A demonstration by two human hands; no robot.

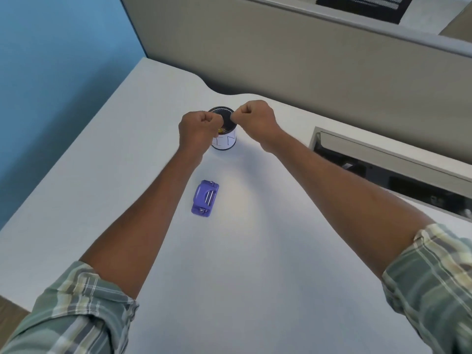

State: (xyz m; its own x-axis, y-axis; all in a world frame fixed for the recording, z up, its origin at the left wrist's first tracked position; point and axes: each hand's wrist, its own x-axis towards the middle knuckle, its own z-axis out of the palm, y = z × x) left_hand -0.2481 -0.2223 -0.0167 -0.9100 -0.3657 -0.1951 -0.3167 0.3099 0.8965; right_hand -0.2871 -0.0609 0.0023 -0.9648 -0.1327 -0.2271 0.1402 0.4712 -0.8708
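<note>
A small round black mesh cup [224, 123] with a white paper label stands on the white desk [255, 251]. Something yellow shows inside it. My left hand [198, 130] and my right hand [255, 118] hover just above the cup's rim, one on each side. Both have their fingers curled into fists, knuckles nearly meeting over the cup's mouth. I cannot tell whether either hand pinches something small; the fingertips are hidden. A purple hole punch [205, 198] lies on the desk nearer to me, below my left forearm.
A grey partition [281, 47] rises behind the desk, with a blue wall [51, 72] on the left. At the right an open cable tray [383, 172] is set into the desk. The desk's back edge curves inward just behind the cup.
</note>
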